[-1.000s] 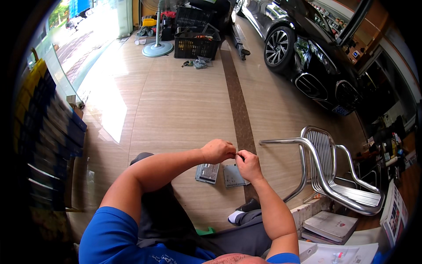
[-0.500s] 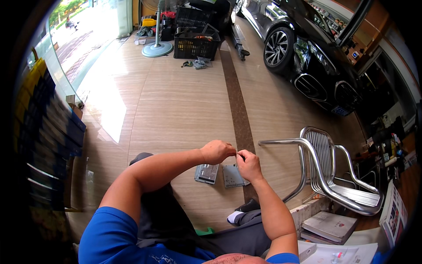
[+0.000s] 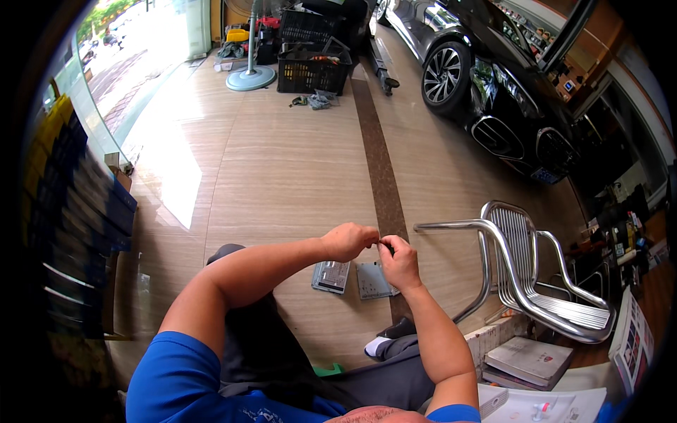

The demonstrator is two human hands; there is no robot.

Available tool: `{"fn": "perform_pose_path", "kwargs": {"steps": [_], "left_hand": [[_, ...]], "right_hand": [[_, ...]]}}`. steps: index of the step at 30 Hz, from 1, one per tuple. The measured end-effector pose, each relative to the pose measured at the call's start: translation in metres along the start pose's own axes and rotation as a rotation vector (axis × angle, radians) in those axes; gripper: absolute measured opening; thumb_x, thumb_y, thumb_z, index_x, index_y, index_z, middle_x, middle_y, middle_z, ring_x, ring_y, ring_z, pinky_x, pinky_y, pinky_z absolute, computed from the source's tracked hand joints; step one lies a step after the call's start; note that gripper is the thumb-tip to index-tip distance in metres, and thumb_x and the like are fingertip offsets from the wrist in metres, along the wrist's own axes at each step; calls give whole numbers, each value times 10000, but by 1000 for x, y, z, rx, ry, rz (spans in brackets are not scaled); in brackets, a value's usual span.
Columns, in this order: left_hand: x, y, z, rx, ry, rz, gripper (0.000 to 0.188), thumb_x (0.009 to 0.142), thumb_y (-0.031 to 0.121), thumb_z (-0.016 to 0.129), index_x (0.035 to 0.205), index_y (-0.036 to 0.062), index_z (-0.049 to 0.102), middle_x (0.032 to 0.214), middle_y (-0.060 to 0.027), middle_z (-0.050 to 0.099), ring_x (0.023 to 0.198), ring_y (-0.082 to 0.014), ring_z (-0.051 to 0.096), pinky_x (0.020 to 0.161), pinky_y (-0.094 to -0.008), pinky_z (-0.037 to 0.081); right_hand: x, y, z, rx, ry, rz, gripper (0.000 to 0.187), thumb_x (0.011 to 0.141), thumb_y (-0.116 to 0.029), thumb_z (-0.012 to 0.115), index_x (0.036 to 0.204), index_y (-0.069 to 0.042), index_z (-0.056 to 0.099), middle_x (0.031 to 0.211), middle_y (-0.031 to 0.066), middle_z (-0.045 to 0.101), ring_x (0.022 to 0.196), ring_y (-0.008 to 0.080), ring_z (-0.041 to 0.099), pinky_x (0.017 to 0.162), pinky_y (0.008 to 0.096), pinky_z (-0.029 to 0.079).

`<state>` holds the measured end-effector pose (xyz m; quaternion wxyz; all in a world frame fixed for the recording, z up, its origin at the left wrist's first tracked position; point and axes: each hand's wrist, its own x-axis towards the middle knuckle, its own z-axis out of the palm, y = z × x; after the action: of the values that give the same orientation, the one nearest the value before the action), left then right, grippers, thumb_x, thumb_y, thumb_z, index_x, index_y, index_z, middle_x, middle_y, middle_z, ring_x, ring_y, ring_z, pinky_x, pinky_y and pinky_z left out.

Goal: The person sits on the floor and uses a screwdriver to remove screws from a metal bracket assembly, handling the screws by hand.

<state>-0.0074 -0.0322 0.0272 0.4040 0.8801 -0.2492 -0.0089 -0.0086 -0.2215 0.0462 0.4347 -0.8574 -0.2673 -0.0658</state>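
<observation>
My left hand (image 3: 349, 242) and my right hand (image 3: 400, 264) meet fingertip to fingertip above the floor. Both are closed in a pinch, and whatever lies between the fingers is too small to make out. Below them, on the tiles, rests a flat metal box with a dark labelled face (image 3: 331, 276). Beside it, partly under my right hand, lies a thin grey metal plate (image 3: 374, 282) with small holes or marks on it.
A chrome-tube chair (image 3: 543, 282) stands at the right, near a stack of books (image 3: 529, 359). A black car (image 3: 486, 92) is parked at the far right. Black plastic crates (image 3: 314, 69) and a fan's round base (image 3: 251, 78) are at the back. Shelved boxes (image 3: 77, 204) line the left.
Almost nothing differs. Both hands stay together in the same place, with only a slight shift of the fingers.
</observation>
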Motion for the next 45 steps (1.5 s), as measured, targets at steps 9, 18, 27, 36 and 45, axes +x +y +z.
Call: {"fn": "perform_pose_path", "kwargs": {"steps": [9,18,27,36,45], "left_hand": [[-2,1,-3,-147,11,-26,181,954,193,533,978,33,614,837,-138,690,800,-320,674,700,-398,523],[-2,4,-2,-123,-2,-35,193,958,204,524,976,36,617,837,-136,689,800,-320,671,702,-402,522],[-2,1,0,-55,-18,-17,191,945,208,538,980,40,623,856,-158,682,815,-362,655,706,-430,512],[-4,5,-1,-51,117,7,153,917,184,574,973,47,609,833,-166,675,783,-379,648,669,-441,511],[-3,2,2,-71,103,9,138,921,166,560,981,47,595,823,-164,676,783,-371,652,673,-438,511]], "right_hand": [[-1,-3,0,-63,33,-93,73,859,-74,644,910,-21,640,859,175,653,788,358,642,668,407,510],[-1,-2,0,-67,22,-98,65,859,-70,638,904,-23,637,856,175,652,786,361,640,667,412,507],[-2,0,0,-98,-4,-97,62,856,-73,621,897,-30,640,854,171,652,795,365,639,669,415,508],[0,0,2,-101,-5,-72,73,841,-64,634,888,-9,639,850,184,653,789,367,641,679,403,508],[0,-2,3,-92,25,-83,74,843,-61,635,896,-10,641,856,183,656,787,363,644,678,398,511]]}}
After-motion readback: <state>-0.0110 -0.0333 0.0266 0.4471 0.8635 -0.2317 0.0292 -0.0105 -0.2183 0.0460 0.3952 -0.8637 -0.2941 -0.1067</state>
